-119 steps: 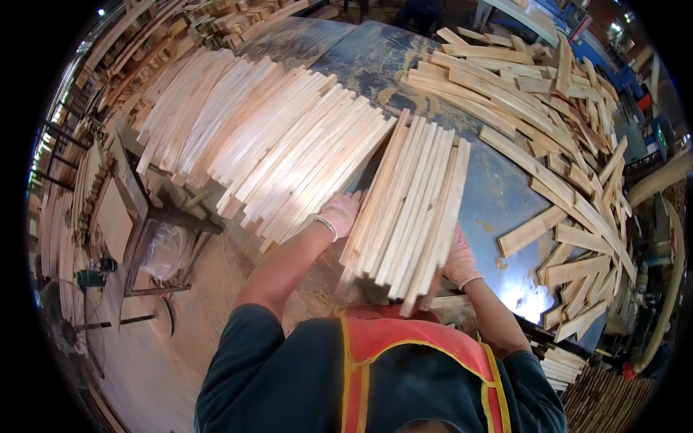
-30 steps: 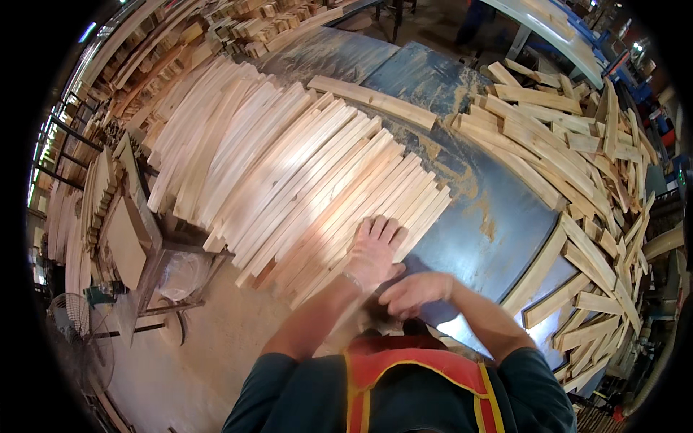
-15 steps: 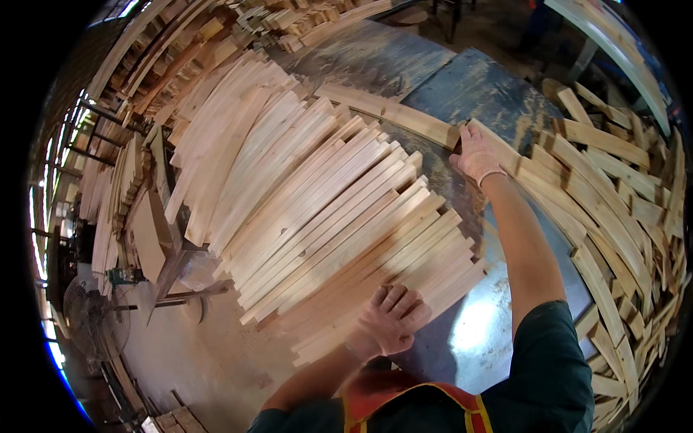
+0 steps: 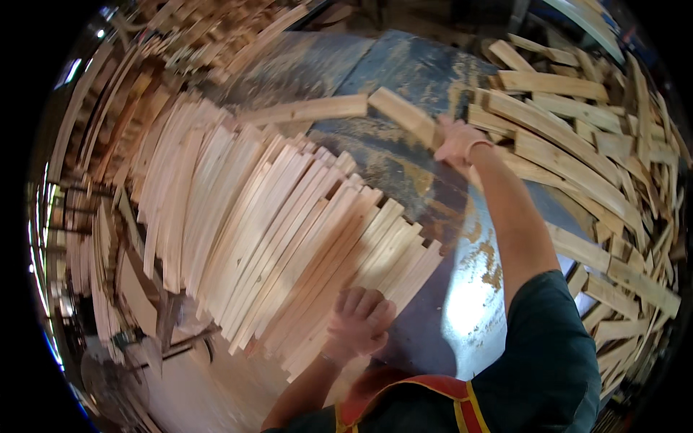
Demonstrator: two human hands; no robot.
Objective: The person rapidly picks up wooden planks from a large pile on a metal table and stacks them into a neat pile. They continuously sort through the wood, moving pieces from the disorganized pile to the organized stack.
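My right hand (image 4: 460,143), in a light glove, is closed on a short wooden board (image 4: 403,115) lying at a slant on the dark tabletop. The board's far end meets the end of another board (image 4: 307,110), which lies farther left behind the stack. Nearer to me, my left hand (image 4: 359,323), also gloved, is over the near edge of a broad row of pale wooden strips (image 4: 289,238). Its fingers are bent loosely and a little apart, with no strip seen in them. Whether its fingertips touch the wood, I cannot tell.
A jumbled heap of wooden offcuts (image 4: 577,155) fills the right side. The dark metal table (image 4: 411,61) is dusted with sawdust and has a bright glare (image 4: 476,310) at the near right. More stacked wood (image 4: 195,36) stands at the far left, and a fan (image 4: 114,379) at the lower left.
The view has turned toward the right. My right hand has moved with the board, whose far end now angles away from the other board. My left hand stays by the near strips.
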